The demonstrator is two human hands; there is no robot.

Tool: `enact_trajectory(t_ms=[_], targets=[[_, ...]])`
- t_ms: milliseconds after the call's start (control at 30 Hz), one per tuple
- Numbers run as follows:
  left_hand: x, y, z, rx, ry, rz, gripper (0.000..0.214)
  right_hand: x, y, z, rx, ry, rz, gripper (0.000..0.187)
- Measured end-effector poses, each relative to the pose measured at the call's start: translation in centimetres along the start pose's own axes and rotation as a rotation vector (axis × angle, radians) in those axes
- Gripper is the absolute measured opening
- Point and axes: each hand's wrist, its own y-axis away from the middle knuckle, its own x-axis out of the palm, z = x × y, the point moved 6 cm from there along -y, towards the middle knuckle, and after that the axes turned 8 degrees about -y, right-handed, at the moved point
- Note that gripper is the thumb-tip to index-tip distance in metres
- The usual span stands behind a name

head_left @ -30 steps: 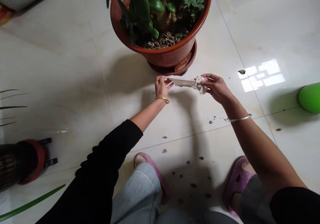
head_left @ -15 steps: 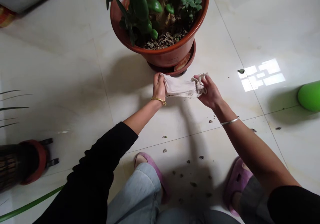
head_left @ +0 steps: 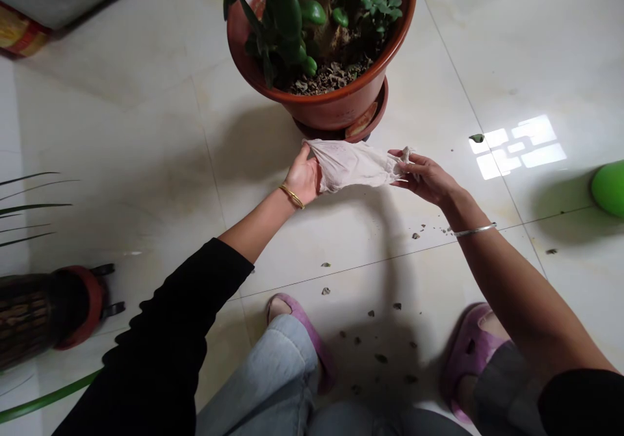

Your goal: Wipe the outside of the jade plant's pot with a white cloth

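A thin whitish cloth (head_left: 358, 163) is stretched between my two hands, just in front of the potted plant. My left hand (head_left: 303, 177), with a gold bangle at the wrist, grips its left edge, thumb on top. The bunched right end is pinched in the fingers of my right hand (head_left: 423, 175), above a silver bangle. Behind the cloth stands a large terracotta-coloured pot (head_left: 336, 108) holding a plant with thick green leaves (head_left: 287, 13). The pot rests on a matching saucer (head_left: 383, 101), whose front is partly covered by the cloth.
Dry leaf bits (head_left: 381, 359) lie scattered on the glossy tiled floor (head_left: 273, 241), around my purple slippers (head_left: 470, 358). A bright green rounded object (head_left: 609, 188) is at the right edge. Another pot (head_left: 78, 306) on a wheeled base stands at the left.
My hands have moved apart, and the cloth is spread wider between them. My left hand has turned with its palm more upward. The view has shifted slightly.
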Motion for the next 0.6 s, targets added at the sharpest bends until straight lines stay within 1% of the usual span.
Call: enact_trajectory(t_ms=[100,200,300,367,433,500,600], targets=[[0.0,0.2,-0.1,-0.075,0.014,0.078,0.063,-1.4,0.0,0.6,-0.044,0.001,-0.075,0.027],[0.0,0.6,0.4,-0.189,0.024,0.145,0.076,-2.4,-0.1,1.1,-0.080,0.000,-0.130,0.026],[-0.1,0.9,0.8,-0.268,0.030,0.197,0.086,-2.9,-0.3,1.6,-0.124,-0.012,-0.130,0.026],[-0.2,0.9,0.9,-0.273,0.041,0.220,0.089,-3.1,-0.4,1.7,-0.153,-0.020,-0.126,0.025],[-0.1,0.8,0.9,-0.247,0.051,0.206,0.088,-3.2,-0.4,1.6,-0.154,-0.004,-0.138,0.028],[0.0,0.7,0.6,-0.212,0.047,0.148,0.085,-3.0,-0.5,1.3,-0.153,0.015,-0.163,0.033],[0.5,0.9,0.1,-0.183,0.023,0.052,0.081,-2.0,-0.7,0.6,-0.153,-0.072,-0.186,0.037]])
